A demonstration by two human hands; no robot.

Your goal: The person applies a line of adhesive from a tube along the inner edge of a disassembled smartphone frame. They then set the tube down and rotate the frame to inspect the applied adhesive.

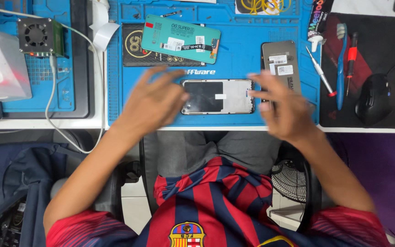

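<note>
Hovering both empty, spread hands, left hand (pixel 154 103) and right hand (pixel 282 107), over phone frame (pixel 218 96); careless grab could knock it off table (pixel 366 129) edge.

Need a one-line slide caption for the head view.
Both hands, left hand and right hand, hover open beside a phone frame on a blue repair mat.

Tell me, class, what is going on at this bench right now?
A person sits at a blue work mat with both hands spread, blurred, over an opened phone frame lying flat. The left hand covers its left end; the right hand hovers at its right end. Neither visibly grips anything. A teal screen panel and a grey back cover lie behind, tools to the right.
</note>
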